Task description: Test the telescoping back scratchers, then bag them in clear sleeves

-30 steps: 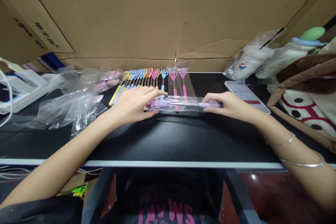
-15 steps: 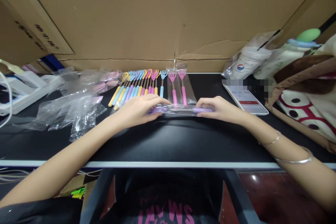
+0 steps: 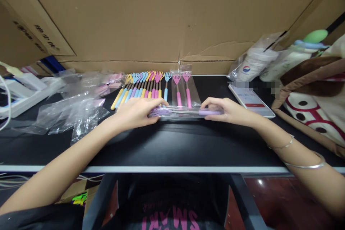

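A purple back scratcher [image 3: 185,111] in a clear plastic sleeve lies sideways between my two hands, over the black table. My left hand [image 3: 140,111] pinches its claw end, and my right hand [image 3: 222,111] grips the handle end; both are closed. Just beyond it, two pink back scratchers [image 3: 178,95] lie side by side in clear sleeves. A row of loose back scratchers [image 3: 142,88] in yellow, blue, purple and pink lies behind my left hand, with a single blue back scratcher [image 3: 166,86] at its right end.
Clear plastic sleeves [image 3: 72,109] are heaped on the left, near a white power strip [image 3: 24,97]. To the right are a phone [image 3: 253,100], a bagged cup [image 3: 254,64], a bottle [image 3: 299,59] and a cloth bag [image 3: 318,97]. A cardboard wall [image 3: 134,18] closes off the back.
My left hand has slid slightly left along the bagged purple back scratcher, showing more of its claw end. My right hand has shifted slightly right.
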Action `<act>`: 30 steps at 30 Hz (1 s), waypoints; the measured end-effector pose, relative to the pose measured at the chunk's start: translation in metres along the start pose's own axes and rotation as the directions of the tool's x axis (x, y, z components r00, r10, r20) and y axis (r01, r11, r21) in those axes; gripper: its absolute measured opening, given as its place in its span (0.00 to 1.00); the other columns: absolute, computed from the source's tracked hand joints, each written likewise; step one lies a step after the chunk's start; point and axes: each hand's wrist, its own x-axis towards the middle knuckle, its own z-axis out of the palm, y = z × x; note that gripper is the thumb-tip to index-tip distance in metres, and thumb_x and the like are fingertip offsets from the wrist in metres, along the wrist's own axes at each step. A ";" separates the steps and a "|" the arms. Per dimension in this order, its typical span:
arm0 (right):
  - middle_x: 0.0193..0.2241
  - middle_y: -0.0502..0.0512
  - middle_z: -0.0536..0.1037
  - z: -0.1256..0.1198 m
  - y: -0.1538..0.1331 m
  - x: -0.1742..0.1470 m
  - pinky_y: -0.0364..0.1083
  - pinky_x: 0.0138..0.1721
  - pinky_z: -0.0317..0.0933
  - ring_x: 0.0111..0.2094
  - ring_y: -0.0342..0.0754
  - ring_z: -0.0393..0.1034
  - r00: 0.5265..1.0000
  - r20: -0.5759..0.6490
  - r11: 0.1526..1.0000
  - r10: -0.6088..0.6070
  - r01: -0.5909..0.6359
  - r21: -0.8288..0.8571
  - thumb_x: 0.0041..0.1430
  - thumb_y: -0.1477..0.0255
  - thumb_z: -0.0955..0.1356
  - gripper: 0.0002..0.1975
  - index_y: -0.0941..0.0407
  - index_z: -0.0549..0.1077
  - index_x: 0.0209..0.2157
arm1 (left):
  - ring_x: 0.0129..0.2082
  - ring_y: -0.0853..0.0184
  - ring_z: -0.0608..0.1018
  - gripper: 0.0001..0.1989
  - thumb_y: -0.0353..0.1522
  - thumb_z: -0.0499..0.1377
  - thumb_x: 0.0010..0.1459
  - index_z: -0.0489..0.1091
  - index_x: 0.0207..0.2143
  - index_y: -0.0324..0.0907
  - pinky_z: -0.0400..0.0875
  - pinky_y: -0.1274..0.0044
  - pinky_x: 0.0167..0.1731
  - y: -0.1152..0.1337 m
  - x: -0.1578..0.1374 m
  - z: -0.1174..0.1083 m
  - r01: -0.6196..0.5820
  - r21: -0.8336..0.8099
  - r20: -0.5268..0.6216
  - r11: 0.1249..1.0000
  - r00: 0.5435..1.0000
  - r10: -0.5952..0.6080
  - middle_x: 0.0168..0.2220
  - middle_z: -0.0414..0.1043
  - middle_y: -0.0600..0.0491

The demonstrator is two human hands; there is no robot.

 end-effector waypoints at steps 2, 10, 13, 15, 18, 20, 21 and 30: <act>0.27 0.49 0.73 -0.002 -0.001 -0.001 0.43 0.32 0.58 0.28 0.44 0.66 1.000 0.023 0.999 0.015 -0.016 0.036 0.55 0.57 0.68 0.19 0.56 0.68 0.42 | 0.31 0.68 0.77 0.16 0.35 0.55 0.56 0.67 0.48 0.50 0.60 0.80 0.27 -0.001 0.001 0.001 -0.002 -0.039 0.007 0.999 1.000 0.002 0.35 0.76 0.58; 0.39 0.58 0.78 -0.017 0.000 -0.011 0.45 0.38 0.63 0.37 0.47 0.72 0.999 0.040 0.932 -0.001 -0.014 0.362 0.56 0.61 0.70 0.22 0.56 0.64 0.49 | 0.35 0.67 0.77 0.13 0.38 0.54 0.57 0.67 0.46 0.48 0.63 0.80 0.32 -0.009 0.002 -0.002 0.036 -0.109 -0.032 0.993 0.999 -0.040 0.38 0.76 0.57; 0.36 0.57 0.78 -0.015 -0.003 -0.010 0.44 0.31 0.63 0.29 0.43 0.70 1.000 0.000 0.920 0.027 -0.025 0.392 0.55 0.60 0.70 0.23 0.56 0.63 0.48 | 0.35 0.67 0.77 0.13 0.39 0.54 0.58 0.67 0.45 0.48 0.62 0.80 0.30 -0.008 0.002 -0.002 0.041 -0.065 -0.071 0.997 0.996 -0.046 0.38 0.76 0.57; 0.33 0.56 0.78 -0.010 -0.005 -0.006 0.42 0.27 0.61 0.25 0.41 0.67 0.999 -0.016 0.909 0.050 -0.039 0.414 0.54 0.58 0.70 0.23 0.56 0.64 0.45 | 0.34 0.67 0.77 0.14 0.38 0.54 0.57 0.67 0.46 0.48 0.62 0.80 0.29 -0.006 0.002 0.000 0.021 -0.045 -0.071 0.999 0.997 -0.025 0.38 0.77 0.56; 0.28 0.51 0.76 0.000 -0.006 0.000 0.40 0.21 0.56 0.20 0.38 0.62 0.998 -0.012 0.896 0.070 -0.057 0.439 0.54 0.56 0.70 0.22 0.56 0.63 0.42 | 0.33 0.67 0.77 0.16 0.37 0.54 0.57 0.67 0.48 0.48 0.61 0.80 0.27 -0.003 0.002 0.004 -0.024 -0.034 -0.064 0.999 0.998 0.021 0.38 0.77 0.56; 0.25 0.48 0.73 0.006 -0.004 0.003 0.40 0.20 0.54 0.19 0.37 0.60 0.998 -0.009 0.898 0.069 -0.058 0.436 0.53 0.56 0.70 0.22 0.56 0.64 0.41 | 0.32 0.68 0.77 0.16 0.35 0.54 0.57 0.67 0.48 0.48 0.61 0.80 0.27 -0.001 0.002 0.007 -0.047 -0.043 -0.065 0.998 0.997 0.044 0.38 0.77 0.56; 0.24 0.47 0.72 0.008 -0.002 0.004 0.40 0.21 0.54 0.20 0.38 0.60 0.998 -0.014 0.903 0.061 -0.049 0.426 0.53 0.56 0.70 0.22 0.56 0.64 0.41 | 0.33 0.67 0.77 0.15 0.34 0.54 0.57 0.67 0.48 0.48 0.62 0.80 0.28 0.000 0.002 0.009 -0.055 -0.050 -0.066 0.997 0.996 0.052 0.38 0.77 0.56; 0.25 0.45 0.67 0.011 -0.004 0.004 0.39 0.20 0.54 0.19 0.36 0.59 1.000 0.021 0.909 0.012 -0.019 0.416 0.56 0.58 0.69 0.20 0.57 0.65 0.42 | 0.35 0.67 0.78 0.17 0.34 0.55 0.59 0.65 0.52 0.50 0.63 0.80 0.30 0.004 0.002 0.013 -0.108 -0.119 -0.045 0.987 0.994 0.103 0.40 0.76 0.55</act>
